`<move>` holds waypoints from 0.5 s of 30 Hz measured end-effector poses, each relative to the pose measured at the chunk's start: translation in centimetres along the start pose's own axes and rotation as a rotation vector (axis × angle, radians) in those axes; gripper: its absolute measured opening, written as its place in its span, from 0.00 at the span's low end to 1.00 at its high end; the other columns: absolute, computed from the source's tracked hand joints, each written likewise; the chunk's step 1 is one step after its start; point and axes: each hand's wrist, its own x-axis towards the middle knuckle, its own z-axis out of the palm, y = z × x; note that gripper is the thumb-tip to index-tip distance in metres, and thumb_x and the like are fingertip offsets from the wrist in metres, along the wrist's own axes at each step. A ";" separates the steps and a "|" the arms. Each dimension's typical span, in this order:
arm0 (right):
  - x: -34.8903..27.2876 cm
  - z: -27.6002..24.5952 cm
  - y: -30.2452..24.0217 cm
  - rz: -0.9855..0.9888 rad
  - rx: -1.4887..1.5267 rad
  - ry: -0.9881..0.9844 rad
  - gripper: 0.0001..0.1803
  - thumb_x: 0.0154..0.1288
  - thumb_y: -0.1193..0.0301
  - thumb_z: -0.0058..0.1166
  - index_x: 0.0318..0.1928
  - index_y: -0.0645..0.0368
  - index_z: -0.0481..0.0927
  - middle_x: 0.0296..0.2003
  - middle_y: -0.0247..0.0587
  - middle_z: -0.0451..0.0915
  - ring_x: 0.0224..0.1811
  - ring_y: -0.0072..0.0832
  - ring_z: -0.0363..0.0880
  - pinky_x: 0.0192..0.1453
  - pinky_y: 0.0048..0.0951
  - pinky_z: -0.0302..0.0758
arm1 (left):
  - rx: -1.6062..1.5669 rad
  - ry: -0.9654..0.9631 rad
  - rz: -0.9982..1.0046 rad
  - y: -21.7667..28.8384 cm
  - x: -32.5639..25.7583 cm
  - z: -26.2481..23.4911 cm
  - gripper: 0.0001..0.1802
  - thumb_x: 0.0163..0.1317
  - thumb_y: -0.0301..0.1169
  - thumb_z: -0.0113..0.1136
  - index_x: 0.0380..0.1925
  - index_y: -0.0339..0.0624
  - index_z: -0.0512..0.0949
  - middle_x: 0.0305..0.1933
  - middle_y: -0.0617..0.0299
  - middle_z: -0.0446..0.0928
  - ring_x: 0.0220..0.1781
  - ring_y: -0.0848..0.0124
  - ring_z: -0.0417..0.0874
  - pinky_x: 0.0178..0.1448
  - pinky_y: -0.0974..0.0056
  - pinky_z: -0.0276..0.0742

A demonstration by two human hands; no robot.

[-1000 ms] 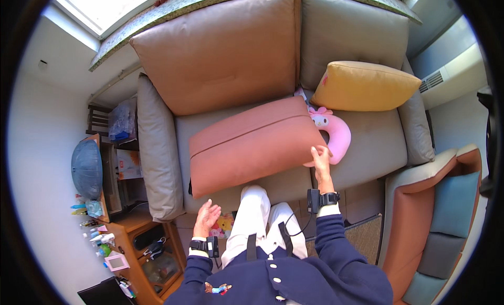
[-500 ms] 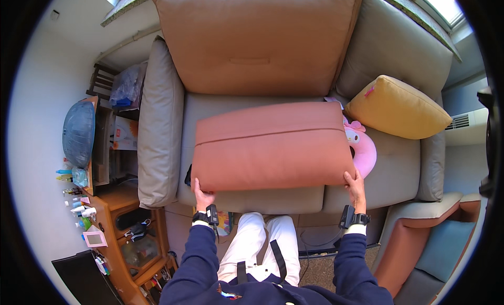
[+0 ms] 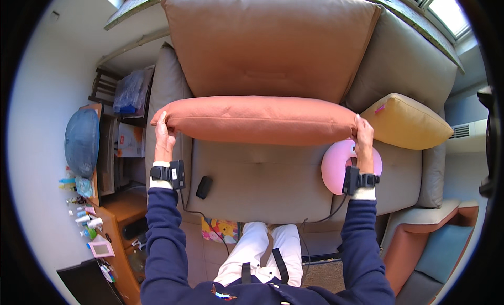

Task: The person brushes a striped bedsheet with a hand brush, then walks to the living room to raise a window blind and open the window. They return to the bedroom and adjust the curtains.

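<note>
A long orange cushion (image 3: 257,118) is held up level over the sofa seat (image 3: 257,174), in front of the big backrest cushion (image 3: 268,48). My left hand (image 3: 165,137) grips its left end, thumb on the near side. At the right end my right hand (image 3: 364,137) is closed on the cushion's corner. Below the right hand lies a pink U-shaped neck pillow (image 3: 333,168), partly hidden by my wrist. To its right leans a yellow cushion (image 3: 407,121). A small black case (image 3: 204,187) rests on the seat near my left forearm.
At the left stands a wooden cabinet (image 3: 118,216) with small bottles and a mirror. A blue mesh dome cover (image 3: 82,142) is beside it. A second orange and beige seat (image 3: 415,242) is at the lower right. Cables hang from both wrist devices. A colourful bag (image 3: 220,230) lies by my legs.
Both hands have moved up and away from me with the orange cushion, which has tipped from its broad face to its narrow edge. The black case and more of the pink pillow now show.
</note>
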 end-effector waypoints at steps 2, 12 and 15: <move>2.8 1.5 -0.5 0.022 0.240 -0.121 0.24 0.63 0.55 0.52 0.54 0.54 0.67 0.36 0.32 0.72 0.32 0.20 0.70 0.36 0.26 0.71 | -0.160 0.060 -0.220 0.8 3.1 2.0 0.44 0.43 0.56 0.68 0.57 0.46 0.62 0.48 0.58 0.67 0.51 0.66 0.71 0.54 0.58 0.73; 7.4 4.1 -1.5 0.161 0.044 -0.226 0.32 0.60 0.53 0.54 0.61 0.50 0.61 0.49 0.32 0.71 0.46 0.26 0.71 0.49 0.38 0.70 | 0.382 -0.318 0.012 0.5 9.5 5.8 0.47 0.52 0.56 0.62 0.66 0.53 0.51 0.64 0.66 0.59 0.59 0.62 0.62 0.57 0.60 0.60; 8.7 5.1 -0.8 -0.006 -0.002 -0.256 0.29 0.62 0.54 0.53 0.59 0.52 0.63 0.46 0.31 0.72 0.42 0.22 0.70 0.45 0.36 0.72 | 0.348 -0.274 -0.003 -1.0 10.9 5.7 0.43 0.52 0.60 0.58 0.63 0.55 0.56 0.63 0.66 0.61 0.61 0.64 0.62 0.59 0.60 0.60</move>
